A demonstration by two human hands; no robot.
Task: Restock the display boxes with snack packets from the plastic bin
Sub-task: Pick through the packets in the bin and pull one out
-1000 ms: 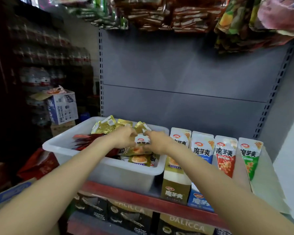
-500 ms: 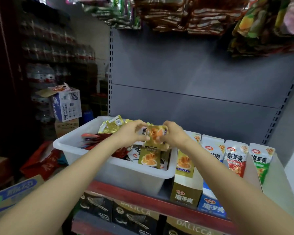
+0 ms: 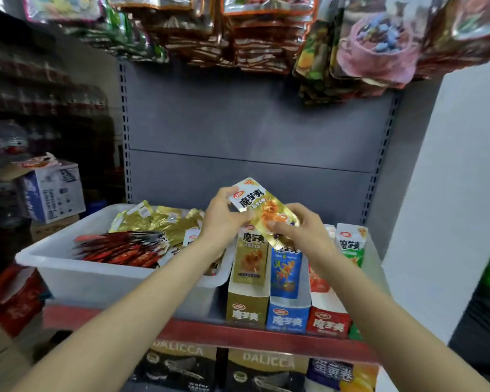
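A gold snack packet (image 3: pixel 262 207) is held tilted in the air above the display boxes. My left hand (image 3: pixel 224 219) pinches its upper left end and my right hand (image 3: pixel 300 230) pinches its lower right end. Below them stands the gold display box (image 3: pixel 248 304) with a gold packet upright in it, then the blue display box (image 3: pixel 287 315), the red display box (image 3: pixel 327 321) and a green one (image 3: pixel 352 247) at the far right. The white plastic bin (image 3: pixel 77 278) on the left holds gold packets (image 3: pixel 156 219) and red packets (image 3: pixel 122 247).
The boxes and bin stand on a red-edged shelf (image 3: pixel 142 323) against a grey back panel. Hanging snack bags (image 3: pixel 266 32) crowd the space overhead. Dark DALICCA cartons (image 3: pixel 178 366) sit below the shelf. A cardboard carton (image 3: pixel 51 190) stands at the left, a white wall at the right.
Both hands have lifted out of the bin with a gold packet and carried it up and to the right, over the display boxes. The camera has swung right.
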